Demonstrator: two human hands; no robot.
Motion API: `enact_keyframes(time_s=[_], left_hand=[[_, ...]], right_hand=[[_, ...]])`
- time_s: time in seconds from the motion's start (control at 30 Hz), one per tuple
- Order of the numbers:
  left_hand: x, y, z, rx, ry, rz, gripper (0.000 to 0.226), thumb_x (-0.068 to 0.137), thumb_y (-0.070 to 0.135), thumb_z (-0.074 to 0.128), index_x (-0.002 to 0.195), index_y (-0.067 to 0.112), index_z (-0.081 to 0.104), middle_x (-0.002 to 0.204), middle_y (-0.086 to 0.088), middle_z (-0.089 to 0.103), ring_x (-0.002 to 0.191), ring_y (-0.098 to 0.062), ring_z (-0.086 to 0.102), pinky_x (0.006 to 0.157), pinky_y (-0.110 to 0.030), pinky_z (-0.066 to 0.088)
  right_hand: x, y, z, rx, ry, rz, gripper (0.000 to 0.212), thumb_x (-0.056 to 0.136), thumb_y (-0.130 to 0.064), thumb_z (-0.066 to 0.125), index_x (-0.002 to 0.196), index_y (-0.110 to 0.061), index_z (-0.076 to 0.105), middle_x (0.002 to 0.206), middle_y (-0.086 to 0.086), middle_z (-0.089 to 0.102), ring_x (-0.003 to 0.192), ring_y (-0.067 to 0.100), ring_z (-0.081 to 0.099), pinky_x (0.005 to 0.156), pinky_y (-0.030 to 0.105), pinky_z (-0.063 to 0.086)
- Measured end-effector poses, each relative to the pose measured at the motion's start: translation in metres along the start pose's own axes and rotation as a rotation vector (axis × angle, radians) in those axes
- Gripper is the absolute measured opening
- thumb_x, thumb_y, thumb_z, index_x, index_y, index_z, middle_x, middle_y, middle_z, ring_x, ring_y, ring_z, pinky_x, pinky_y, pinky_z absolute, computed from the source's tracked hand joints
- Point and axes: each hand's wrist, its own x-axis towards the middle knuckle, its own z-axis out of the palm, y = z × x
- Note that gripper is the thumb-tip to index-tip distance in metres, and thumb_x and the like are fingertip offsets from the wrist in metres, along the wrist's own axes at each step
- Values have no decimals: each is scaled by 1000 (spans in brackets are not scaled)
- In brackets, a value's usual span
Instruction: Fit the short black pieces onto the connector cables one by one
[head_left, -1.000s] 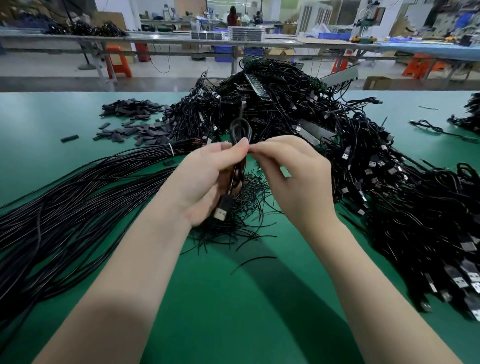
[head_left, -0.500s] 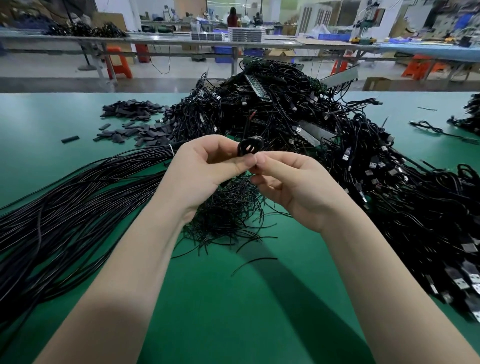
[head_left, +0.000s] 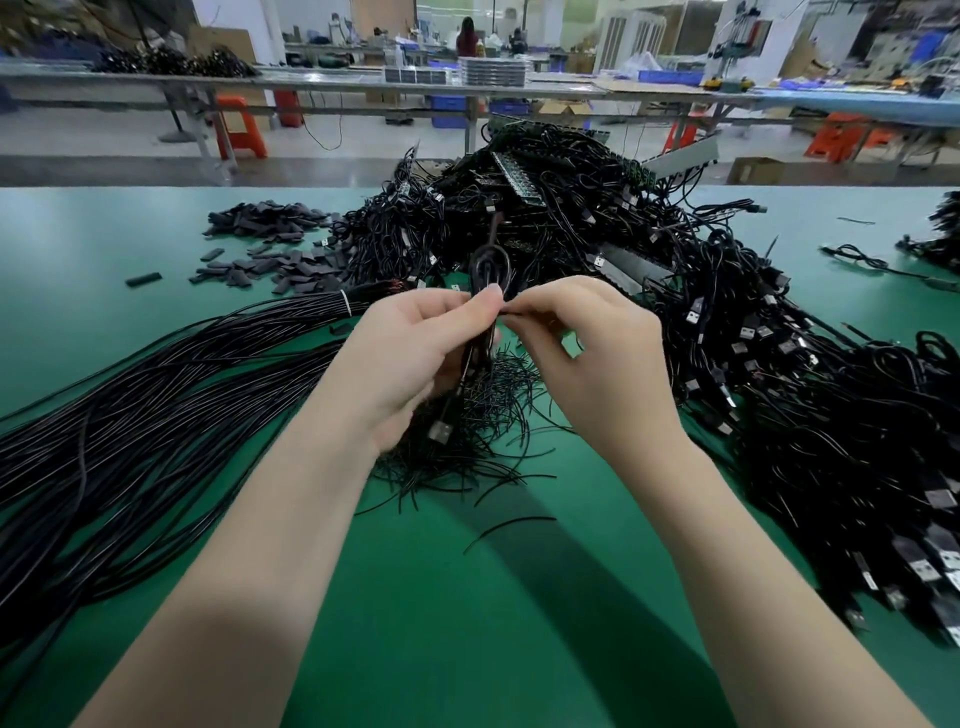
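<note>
My left hand (head_left: 415, 358) pinches a folded black connector cable (head_left: 487, 270) between thumb and forefinger; its loop stands above my fingers and its USB plug (head_left: 440, 430) hangs below my palm. My right hand (head_left: 587, 358) meets the left at the fingertips and grips the same cable, or something thin on it that I cannot make out. The short black pieces (head_left: 270, 249) lie scattered in a flat heap at the far left of the green table (head_left: 415, 623).
A big tangled heap of black USB cables (head_left: 727, 338) fills the middle and right. A tied bundle of long plain black cables (head_left: 130, 415) fans out on the left. Thin black offcuts (head_left: 483, 436) lie under my hands. Other benches and orange stools stand behind.
The cable's loop was pulled down small between my fingertips half a second ago; now it stands tall above them again and the plug hangs below my left palm.
</note>
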Motion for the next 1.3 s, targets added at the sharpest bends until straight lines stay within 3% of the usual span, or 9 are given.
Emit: enact_keyframes(time_s=[0.1,0.2,0.37,0.5,0.73,1.07,1.13,1.2,1.3], left_hand=[[1,-4,1,52,107,209,9,75,40,77,79,32,75,79,13,72,74,-1,63,73,-20,48],[1,-3,1,31,91,314,10,66,43,75,76,41,76,82,16,74,78,1,67,74,-16,50],[1,-1,-2,125,87,416,15,67,34,78,79,42,77,80,15,75,75,2,68,69,-13,52],[1,-2,-6,198,61,452,24,73,12,81,86,31,77,83,12,76,79,-2,71,72,-15,53],[-1,-8,8,276,328,515,15,73,21,84,85,27,77,79,14,75,76,-3,71,72,-18,54],[-3,-3,7,380,345,617,16,81,22,78,96,28,75,88,20,71,83,6,67,75,-13,49],[-3,-3,9,394,353,612,14,82,25,77,95,29,74,83,24,69,76,11,63,70,-8,45],[-2,-3,9,358,316,558,7,85,26,74,90,30,75,76,19,70,70,9,62,68,-11,46],[-1,-1,6,137,164,222,12,88,28,71,79,30,78,66,8,71,64,-3,61,65,-24,53]], right_hand=[[4,-1,-4,466,-158,508,19,84,-21,74,103,-18,72,92,-2,74,83,9,69,73,20,54],[4,1,-5,855,-256,821,18,77,-35,76,87,-20,77,84,-1,74,76,11,69,64,17,51],[5,-3,-1,1020,-186,967,24,67,-36,76,79,-15,78,81,0,71,67,8,66,59,17,51],[6,-3,-3,1054,-194,1047,10,82,-23,72,79,-13,74,71,-1,68,64,10,65,59,18,53],[10,-17,0,1222,-110,1251,15,90,-23,66,85,-9,66,66,0,66,59,10,65,55,18,53],[9,-29,0,1191,-7,1064,21,93,-11,61,73,-6,68,64,0,66,60,8,62,57,16,53],[6,-28,5,930,43,859,17,94,-8,60,79,-3,67,65,0,64,60,8,62,59,18,52],[1,-22,9,429,82,523,12,93,-8,61,83,-3,66,71,-1,64,65,10,61,64,22,50],[-5,-8,11,-19,94,71,6,90,-1,62,85,1,66,79,5,65,75,21,60,71,28,47]])
